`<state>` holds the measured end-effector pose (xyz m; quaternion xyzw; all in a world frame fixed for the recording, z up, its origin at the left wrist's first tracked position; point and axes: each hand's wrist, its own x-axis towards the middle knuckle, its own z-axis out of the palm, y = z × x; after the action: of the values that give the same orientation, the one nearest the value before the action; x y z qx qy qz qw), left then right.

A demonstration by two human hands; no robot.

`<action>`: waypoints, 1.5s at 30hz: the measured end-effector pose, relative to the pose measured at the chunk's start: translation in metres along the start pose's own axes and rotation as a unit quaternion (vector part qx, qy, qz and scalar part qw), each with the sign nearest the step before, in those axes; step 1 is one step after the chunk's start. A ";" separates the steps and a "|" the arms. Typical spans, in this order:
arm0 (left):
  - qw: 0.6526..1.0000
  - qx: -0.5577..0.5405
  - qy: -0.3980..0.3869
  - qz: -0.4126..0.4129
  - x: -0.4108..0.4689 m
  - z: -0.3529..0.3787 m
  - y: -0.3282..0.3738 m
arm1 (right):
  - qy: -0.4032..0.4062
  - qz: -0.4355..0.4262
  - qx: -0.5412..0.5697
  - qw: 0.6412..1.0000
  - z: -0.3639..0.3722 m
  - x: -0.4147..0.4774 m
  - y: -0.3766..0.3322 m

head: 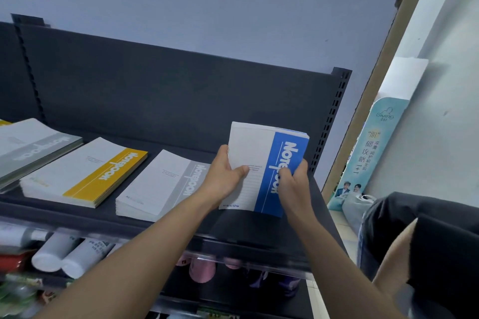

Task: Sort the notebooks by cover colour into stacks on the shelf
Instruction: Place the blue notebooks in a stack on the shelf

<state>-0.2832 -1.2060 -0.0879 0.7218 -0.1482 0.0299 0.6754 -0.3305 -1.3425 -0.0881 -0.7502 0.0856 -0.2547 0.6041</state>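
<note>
A stack of blue-banded notebooks (264,153) is held tilted up above the right end of the dark shelf (145,217). My left hand (225,176) grips its left edge, thumb on the white cover. My right hand (295,181) grips the blue band at its right edge. On the shelf lie a grey-banded stack (166,184) just left of my hands, a yellow-banded stack (85,173) further left, and a grey-green stack (33,147) at the far left.
The shelf's dark back panel (181,96) rises behind the stacks, with a slotted upright (334,116) at the right end. Bottles and tubes (70,254) fill the lower shelf. A light-blue display board (370,153) and a dark bag (425,241) stand to the right.
</note>
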 end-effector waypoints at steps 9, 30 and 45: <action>0.993 0.107 -0.046 -0.007 -0.003 -0.012 -0.019 | -0.019 -0.043 -0.135 0.990 -0.004 -0.007 0.026; 0.898 0.430 -0.052 -0.078 0.003 0.001 -0.024 | -0.053 0.031 -0.344 0.937 -0.028 0.016 0.052; 0.839 0.520 -0.103 -0.123 0.004 0.005 -0.030 | -0.122 0.068 -0.425 0.894 -0.024 0.018 0.059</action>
<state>-0.2730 -1.2102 -0.1163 0.9780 -0.0896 -0.0553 0.1802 -0.3162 -1.3865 -0.1356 -0.9531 0.1620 -0.0585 0.2489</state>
